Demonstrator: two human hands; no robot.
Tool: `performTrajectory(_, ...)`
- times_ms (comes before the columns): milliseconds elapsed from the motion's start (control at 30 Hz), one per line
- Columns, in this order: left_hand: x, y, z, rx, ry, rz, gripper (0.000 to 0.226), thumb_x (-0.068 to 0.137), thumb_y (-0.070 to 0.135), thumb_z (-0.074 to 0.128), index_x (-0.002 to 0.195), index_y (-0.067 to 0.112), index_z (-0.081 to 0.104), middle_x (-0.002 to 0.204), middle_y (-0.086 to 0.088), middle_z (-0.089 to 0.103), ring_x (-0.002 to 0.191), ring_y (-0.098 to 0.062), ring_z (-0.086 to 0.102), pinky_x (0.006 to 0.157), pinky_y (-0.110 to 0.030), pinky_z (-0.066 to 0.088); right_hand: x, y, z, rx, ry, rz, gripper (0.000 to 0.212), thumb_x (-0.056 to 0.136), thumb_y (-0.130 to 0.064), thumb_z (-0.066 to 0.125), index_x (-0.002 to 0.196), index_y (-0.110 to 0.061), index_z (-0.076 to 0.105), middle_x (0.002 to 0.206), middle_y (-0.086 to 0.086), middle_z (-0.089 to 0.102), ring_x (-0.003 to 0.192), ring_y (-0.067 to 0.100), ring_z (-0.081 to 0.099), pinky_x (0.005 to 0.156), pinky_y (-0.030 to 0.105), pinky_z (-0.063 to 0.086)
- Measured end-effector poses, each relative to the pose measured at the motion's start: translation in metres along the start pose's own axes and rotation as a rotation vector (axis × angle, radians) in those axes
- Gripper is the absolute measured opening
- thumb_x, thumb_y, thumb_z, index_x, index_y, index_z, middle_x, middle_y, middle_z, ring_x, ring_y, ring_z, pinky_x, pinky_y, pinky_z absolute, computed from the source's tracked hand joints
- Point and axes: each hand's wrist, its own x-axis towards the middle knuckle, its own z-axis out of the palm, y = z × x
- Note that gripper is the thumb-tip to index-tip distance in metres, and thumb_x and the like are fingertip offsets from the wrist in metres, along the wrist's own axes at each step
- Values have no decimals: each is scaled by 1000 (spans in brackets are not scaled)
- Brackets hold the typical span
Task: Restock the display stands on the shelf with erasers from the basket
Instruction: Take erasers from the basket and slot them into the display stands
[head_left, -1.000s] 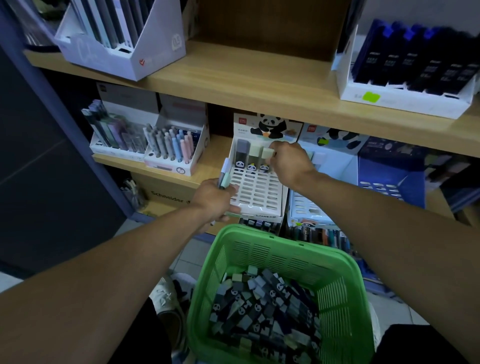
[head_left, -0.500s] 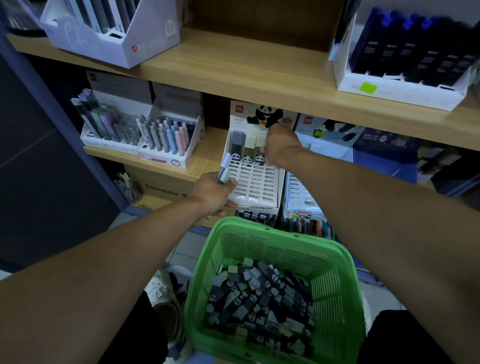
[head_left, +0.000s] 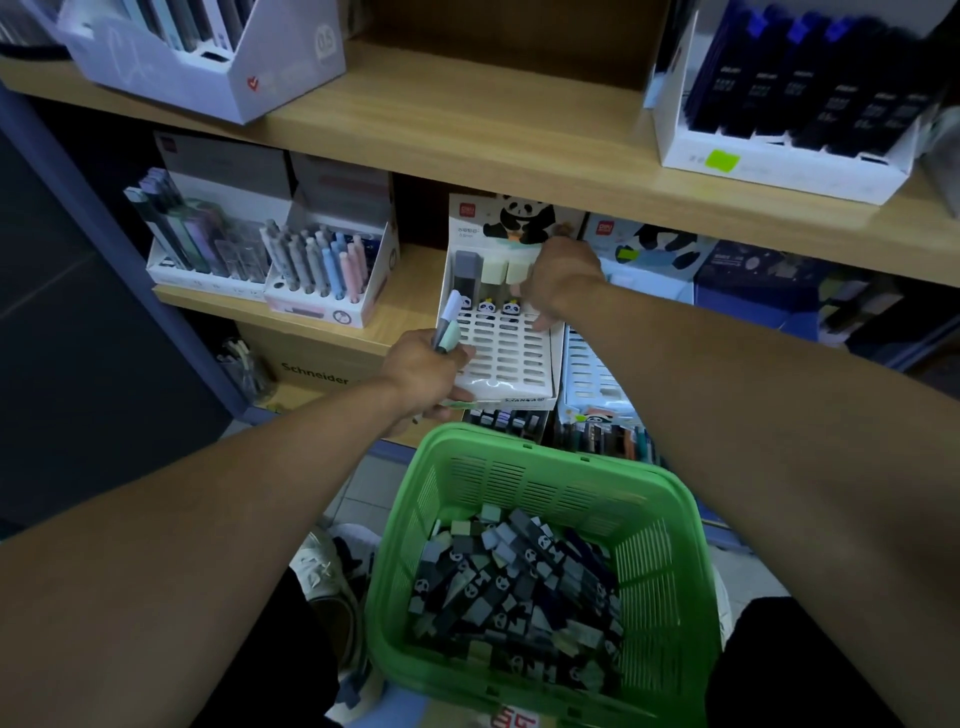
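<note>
Right hand (head_left: 558, 280), fingers hidden so grip unclear, at the top row of the slotted display stand (head_left: 506, 358); left hand (head_left: 423, 371) beside it grips upright erasers (head_left: 448, 325); basket (head_left: 649, 525) below.

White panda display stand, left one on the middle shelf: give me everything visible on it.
The white panda display stand looks like moulded plastic: a sloped grid of slots, mostly empty, backed by a card header printed with a panda. Three erasers stand in its top row, one grey and two pale. It sits on the wooden shelf, beside a second stand. The right hand reaches into its top row; the left hand, gripping spare erasers, touches its lower left corner.
</note>
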Motion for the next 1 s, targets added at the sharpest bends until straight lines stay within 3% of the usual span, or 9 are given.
performTrajectory(67, 0, 4, 1, -33, 58, 26, 25, 100, 29, 59, 119, 12, 61, 109, -3, 69, 74, -19, 75, 37, -19, 42, -9, 9, -2, -5, -4, -58, 38, 87, -19, 78, 117, -2, 60, 73, 5, 74, 80, 14, 72, 57, 22, 52)
performTrajectory(133, -3, 10, 2, -83, 98, 34, 25, 100, 27, 60, 117, 9, 63, 97, -3, 70, 64, -17, 70, 36, -19, 39, -20, 19, -5, 0, 65, -169, 36, 87, -27, 77, 115, -6, 69, 86, 7, 76, 89, 17, 72, 60, 24, 53)
performTrajectory(233, -11, 23, 2, -276, 32, -66, 22, 100, 23, 58, 111, 5, 64, 75, -4, 66, 50, -13, 57, 38, -19, 37, -59, 32, -7, 298, 33, -306, 18, 95, -26, 67, 94, -9, 73, 88, 11, 75, 62, 22, 73, 54, 33, 59)
performTrajectory(300, -20, 32, 2, -428, -93, -140, 24, 102, 23, 50, 109, 4, 63, 74, -6, 66, 50, -14, 57, 40, -20, 41, -85, 43, -4, 431, -7, -351, 15, 96, -27, 65, 94, -13, 71, 91, 7, 74, 60, 22, 73, 52, 35, 60)
performTrajectory(500, -36, 40, 20, -519, -312, -176, 33, 107, 22, 43, 127, -1, 55, 110, -18, 73, 87, -32, 75, 52, -28, 59, -111, 68, 13, 800, -250, -209, 37, 89, -35, 73, 114, -10, 64, 106, 11, 73, 85, 24, 75, 68, 35, 63)
performTrajectory(633, -40, 34, 33, -361, -289, -150, 30, 105, 27, 49, 119, 5, 62, 103, -13, 76, 77, -23, 76, 56, -29, 60, -115, 71, 13, 961, -329, -125, 45, 85, -31, 77, 118, -4, 61, 99, 14, 74, 87, 18, 75, 76, 33, 62)
performTrajectory(700, -41, 31, 37, -318, -311, -161, 30, 104, 30, 48, 119, 8, 62, 102, -11, 77, 80, -23, 76, 60, -31, 61, -113, 73, 12, 1033, -351, -54, 28, 86, -21, 77, 106, -6, 64, 91, 10, 74, 79, 14, 73, 73, 29, 62)
performTrajectory(867, -38, 26, 41, -348, -170, -182, 33, 107, 29, 43, 122, 6, 61, 114, -16, 73, 87, -30, 76, 70, -39, 63, -96, 73, 2, 1142, -111, 14, 15, 91, -4, 69, 104, -7, 61, 99, 14, 72, 77, 18, 73, 68, 26, 62)
performTrajectory(1000, -31, 19, 32, -278, -60, -150, 35, 107, 26, 43, 132, 7, 57, 127, -10, 66, 88, -28, 75, 69, -36, 63, -73, 77, -1, 742, 277, -237, 25, 91, -3, 69, 100, -22, 57, 95, 3, 65, 86, 24, 68, 75, 43, 60)
